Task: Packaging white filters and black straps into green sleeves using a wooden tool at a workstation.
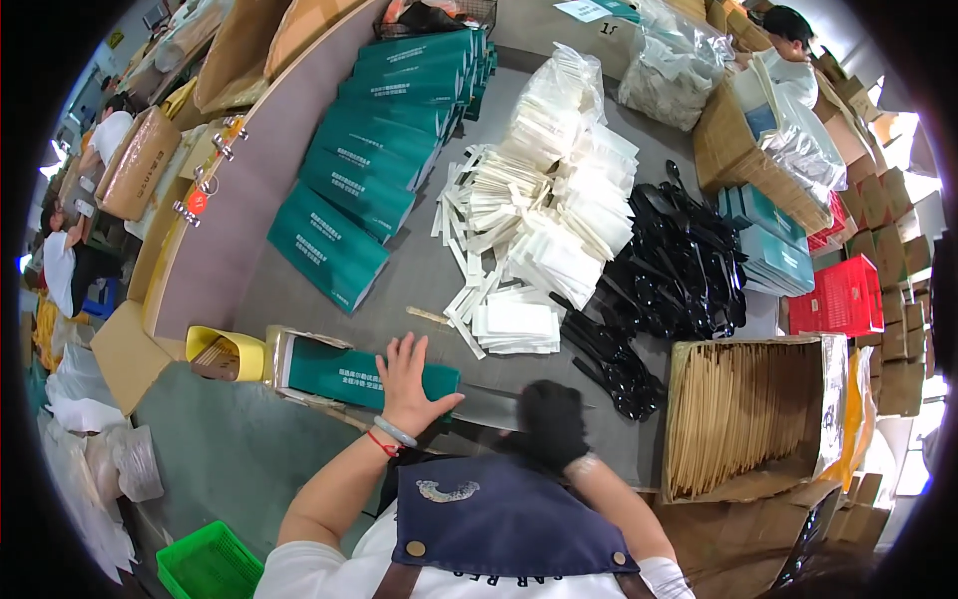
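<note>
My bare left hand (406,387) lies with fingers spread on a flat green printed packet (334,371). This packet rests in a narrow open cardboard box (279,361) at the table's front edge. My right hand (552,421), in a black glove, is just right of the packet's end and smeared by motion. A shiny greyish strip (484,407) runs between the packet and the glove; its kind and whether I grip it are unclear. Beyond my hands lie white paper packets (516,321) in a heap and a pile of black plastic spoons (679,265).
Overlapping green packets (329,245) fan along the left partition (235,200). A box of thin wooden sticks (743,419) stands at right, near a red crate (838,298). A yellow container (225,351) sits left of the narrow box. A green basket (210,561) is low at left.
</note>
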The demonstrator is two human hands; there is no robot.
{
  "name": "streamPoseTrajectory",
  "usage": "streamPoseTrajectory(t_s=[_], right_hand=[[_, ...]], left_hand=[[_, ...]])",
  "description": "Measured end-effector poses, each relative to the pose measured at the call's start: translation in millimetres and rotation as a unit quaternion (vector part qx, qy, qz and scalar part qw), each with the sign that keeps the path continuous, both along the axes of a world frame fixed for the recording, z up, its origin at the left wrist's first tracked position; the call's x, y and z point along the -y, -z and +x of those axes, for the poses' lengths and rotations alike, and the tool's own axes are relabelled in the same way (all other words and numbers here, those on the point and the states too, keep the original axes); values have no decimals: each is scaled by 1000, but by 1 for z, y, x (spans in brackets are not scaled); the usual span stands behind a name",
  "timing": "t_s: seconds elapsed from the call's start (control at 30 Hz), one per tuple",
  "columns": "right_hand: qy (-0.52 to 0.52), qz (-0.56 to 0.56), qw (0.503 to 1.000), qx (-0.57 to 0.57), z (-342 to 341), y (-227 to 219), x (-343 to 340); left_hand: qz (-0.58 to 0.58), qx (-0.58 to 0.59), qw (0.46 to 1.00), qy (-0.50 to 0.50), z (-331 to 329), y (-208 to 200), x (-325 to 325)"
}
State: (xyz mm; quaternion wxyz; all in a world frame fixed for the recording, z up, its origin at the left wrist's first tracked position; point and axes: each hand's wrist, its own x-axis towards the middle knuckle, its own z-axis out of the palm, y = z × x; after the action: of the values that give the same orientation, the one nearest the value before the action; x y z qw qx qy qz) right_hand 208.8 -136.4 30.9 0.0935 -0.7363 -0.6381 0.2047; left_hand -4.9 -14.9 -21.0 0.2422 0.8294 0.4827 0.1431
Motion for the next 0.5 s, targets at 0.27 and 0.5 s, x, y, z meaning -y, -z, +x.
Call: streamPoseTrajectory(t_s=[0.27, 0.5], right_hand=[[112, 200, 970, -77, 29, -6, -5], [484, 262, 818, 167, 228, 29, 191]], left_hand=[[147, 61, 980, 121, 36, -4, -55], [124, -18, 952, 280, 40, -6, -82]])
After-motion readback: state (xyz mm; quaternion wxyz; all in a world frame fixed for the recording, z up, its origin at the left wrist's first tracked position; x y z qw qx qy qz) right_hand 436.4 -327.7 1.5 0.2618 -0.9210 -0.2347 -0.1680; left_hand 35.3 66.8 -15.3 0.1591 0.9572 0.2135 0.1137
